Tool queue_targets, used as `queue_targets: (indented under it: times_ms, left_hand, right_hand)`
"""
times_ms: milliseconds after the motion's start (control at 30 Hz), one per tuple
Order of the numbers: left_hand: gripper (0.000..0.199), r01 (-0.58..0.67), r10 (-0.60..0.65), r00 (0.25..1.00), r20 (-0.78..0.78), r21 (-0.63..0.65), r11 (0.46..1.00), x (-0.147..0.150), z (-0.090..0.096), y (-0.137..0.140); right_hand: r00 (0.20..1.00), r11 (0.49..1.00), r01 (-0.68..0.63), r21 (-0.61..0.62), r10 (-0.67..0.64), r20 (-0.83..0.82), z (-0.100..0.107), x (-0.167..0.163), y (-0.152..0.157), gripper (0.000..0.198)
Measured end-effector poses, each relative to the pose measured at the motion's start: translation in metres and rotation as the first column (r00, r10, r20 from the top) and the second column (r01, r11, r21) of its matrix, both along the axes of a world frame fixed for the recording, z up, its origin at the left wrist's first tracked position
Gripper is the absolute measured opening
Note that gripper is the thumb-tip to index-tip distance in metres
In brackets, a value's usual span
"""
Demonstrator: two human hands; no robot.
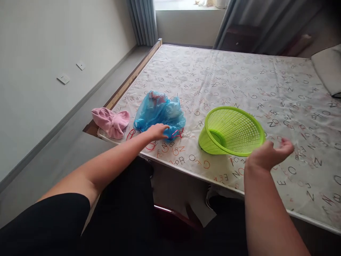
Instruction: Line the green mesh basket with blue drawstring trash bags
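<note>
A crumpled blue plastic bag (157,112) lies on the mattress, with pale and reddish contents faintly showing through. My left hand (159,131) is at the bag's near side, fingers stretched out and apart. Whether the fingertips touch the plastic I cannot tell. On the right, a lime-green mesh basket (234,113), wide at the rim and narrow at the base, rests on the mattress. Beside its near right rim is my right hand (273,153), fingers loosely spread with nothing visible in them. The hand overlaps the rim; contact is unclear.
A pink cloth item (112,121), bunched in the middle, lies at the mattress's left corner. The letter-printed mattress (239,76) spans the view. At the far right is a pale pillow-like item (329,67). Below the near edge shows a dark red, shiny-edged seat (170,227).
</note>
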State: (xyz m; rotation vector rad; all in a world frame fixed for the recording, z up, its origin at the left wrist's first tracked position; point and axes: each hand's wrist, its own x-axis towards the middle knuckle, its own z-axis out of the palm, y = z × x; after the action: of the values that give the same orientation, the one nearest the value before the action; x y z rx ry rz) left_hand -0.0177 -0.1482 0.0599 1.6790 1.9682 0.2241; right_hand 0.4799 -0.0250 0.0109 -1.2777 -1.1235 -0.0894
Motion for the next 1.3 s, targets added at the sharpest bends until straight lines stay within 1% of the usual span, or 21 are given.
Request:
queue_targets:
  times_ms: [33,67,133,167,200,267,300,367,433,467,567,633,700,767,833,900,967,1033,1133,1200,1300]
  left_hand:
    - [0.052,-0.003,0.003,1.000,0.006,-0.012,1.000,0.016,-0.006,0.001]
    - [0.041,-0.022,0.022,1.000,0.011,-0.016,1.000,0.029,-0.010,0.001]
    - [0.019,-0.089,0.089,0.995,0.035,0.003,0.996,0.042,-0.009,0.004]
    - [0.013,-0.132,0.130,0.990,0.057,0.032,0.991,0.044,-0.005,0.006]
    - [0.014,-0.178,0.171,0.981,0.088,0.071,0.982,0.044,0.002,0.006]
    - [0.024,-0.259,0.236,0.959,0.156,0.153,0.954,0.041,0.019,0.004]
    - [0.028,-0.302,0.262,0.943,0.206,0.191,0.934,0.040,0.029,0.001]
    - [0.032,-0.422,0.310,0.867,0.390,0.244,0.873,0.039,0.047,-0.010]
    - [0.034,-0.561,0.328,0.713,0.620,0.223,0.798,0.042,0.061,-0.023]
    - [0.035,-0.612,0.321,0.615,0.720,0.179,0.770,0.046,0.067,-0.029]
    - [0.038,-0.628,0.268,0.358,0.894,0.018,0.778,0.058,0.078,-0.042]
    - [0.038,-0.581,0.233,0.239,0.943,-0.053,0.812,0.065,0.084,-0.045]
    - [0.037,-0.526,0.228,0.233,0.945,-0.075,0.847,0.069,0.088,-0.043]
    - [0.038,-0.480,0.239,0.295,0.925,-0.072,0.874,0.069,0.089,-0.036]
    - [0.042,-0.496,0.273,0.319,0.908,-0.086,0.864,0.066,0.087,-0.026]
    - [0.044,-0.588,0.382,0.312,0.870,-0.139,0.797,0.061,0.083,-0.016]
    - [0.036,-0.691,0.493,0.379,0.783,-0.115,0.713,0.057,0.077,-0.009]
    - [0.028,-0.728,0.488,0.562,0.668,0.119,0.675,0.058,0.075,-0.009]
    - [0.022,-0.536,0.291,0.837,0.463,0.589,0.604,0.071,0.080,-0.020]
    - [0.013,-0.379,0.151,0.917,0.368,0.690,0.616,0.084,0.084,-0.029]
    - [0.007,-0.288,0.038,0.916,0.399,0.588,0.756,0.101,0.083,-0.037]
  right_hand:
    - [0.986,0.997,0.066,0.030,-0.070,0.153,0.017,-0.007,-0.009,0.058]
    - [0.941,0.993,0.083,0.079,-0.105,0.321,0.037,-0.020,-0.022,0.057]
    - [0.873,0.979,-0.027,0.202,-0.075,0.482,0.077,-0.056,-0.055,0.040]
    - [0.859,0.951,-0.153,0.270,-0.007,0.512,0.093,-0.078,-0.074,0.033]
    - [0.852,0.929,-0.279,0.242,0.123,0.509,0.104,-0.100,-0.092,0.029]
    - [0.743,0.837,-0.544,0.056,0.450,0.495,0.114,-0.139,-0.119,0.023]
    - [0.661,0.772,-0.628,-0.101,0.597,0.455,0.113,-0.154,-0.128,0.021]
    - [0.564,0.626,-0.694,-0.357,0.780,0.272,0.104,-0.178,-0.134,0.024]
    - [0.530,0.481,-0.721,-0.498,0.846,0.050,0.093,-0.195,-0.131,0.025]
    - [0.532,0.433,-0.734,-0.523,0.845,-0.047,0.089,-0.201,-0.128,0.025]
    - [0.517,0.332,-0.809,-0.486,0.795,-0.318,0.086,-0.220,-0.118,0.030]
    - [0.430,0.220,-0.883,-0.415,0.734,-0.526,0.088,-0.232,-0.115,0.043]
    - [0.315,0.088,-0.937,-0.339,0.637,-0.704,0.091,-0.242,-0.113,0.055]
    - [0.246,0.013,-0.957,-0.290,0.564,-0.788,0.092,-0.248,-0.111,0.058]
    - [0.247,0.035,-0.961,-0.273,0.547,-0.800,0.093,-0.250,-0.109,0.054]
    - [0.283,0.114,-0.958,-0.264,0.544,-0.790,0.093,-0.248,-0.105,0.048]
    - [0.298,0.170,-0.955,-0.244,0.522,-0.800,0.092,-0.244,-0.102,0.045]
    - [0.305,0.203,-0.951,-0.232,0.504,-0.808,0.091,-0.240,-0.100,0.044]
    - [0.366,0.290,-0.925,-0.245,0.507,-0.781,0.087,-0.238,-0.100,0.041]
    - [0.409,0.356,-0.901,-0.247,0.514,-0.754,0.087,-0.238,-0.103,0.037]
    - [0.438,0.409,-0.883,-0.230,0.545,-0.715,0.092,-0.238,-0.110,0.030]
